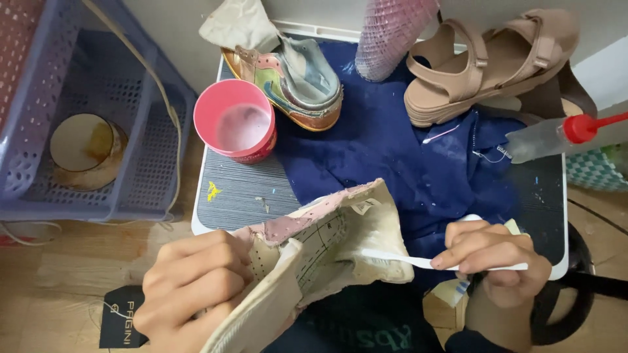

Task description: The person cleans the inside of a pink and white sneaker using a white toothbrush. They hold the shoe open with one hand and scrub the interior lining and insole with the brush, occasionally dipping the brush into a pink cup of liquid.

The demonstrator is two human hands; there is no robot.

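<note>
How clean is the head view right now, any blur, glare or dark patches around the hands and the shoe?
Head view: even, soft light with no hard shadows; the left hand and the worn shoe it holds are fairly sharp; the right hand with the white brush is slightly soft; no strong glare on the pink cup; the bottom edge near the dark clothing is dim.

Light: soft, even, moderately bright indoor light.
Shadows: faint, short, under the pale worn shoe (320,261).
Glare: none; mild sheen inside the round pink plastic cup (237,124).
Focus: centre sharp, lower edge slightly soft.
</note>
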